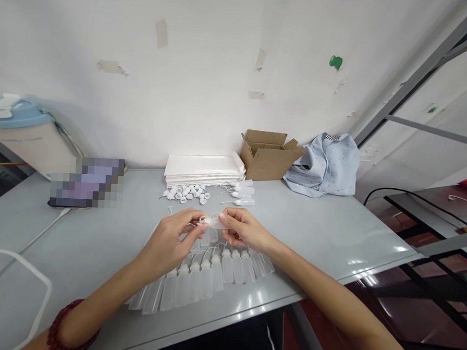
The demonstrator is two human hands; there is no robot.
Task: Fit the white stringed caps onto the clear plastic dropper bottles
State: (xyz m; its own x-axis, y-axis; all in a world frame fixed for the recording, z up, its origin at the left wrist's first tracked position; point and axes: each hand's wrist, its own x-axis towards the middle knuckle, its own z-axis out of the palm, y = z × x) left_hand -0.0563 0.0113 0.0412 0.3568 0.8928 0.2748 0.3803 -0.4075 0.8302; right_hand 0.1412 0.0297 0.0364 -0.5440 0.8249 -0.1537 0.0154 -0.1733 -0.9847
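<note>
Between both hands, above the table's middle, is a small translucent bottle (pixel 215 222). My left hand (pixel 179 232) pinches its white cap end, where a thin white loop shows. The fingers of my right hand (pixel 240 227) are closed on the bottle's body. Below the hands, several translucent bottles (pixel 194 282) with white strings lie side by side in a curved row. Beyond them is a pile of small white caps (pixel 185 193). Several bottles with caps (pixel 243 195) lie to the right of that pile.
A stack of white packets (pixel 202 168), an open cardboard box (pixel 271 158) and a light blue cloth (pixel 328 167) stand along the wall. At left are a blurred phone (pixel 88 183) with a cable and a blue-lidded container (pixel 28 133). The grey table (pixel 332 232) ends at right.
</note>
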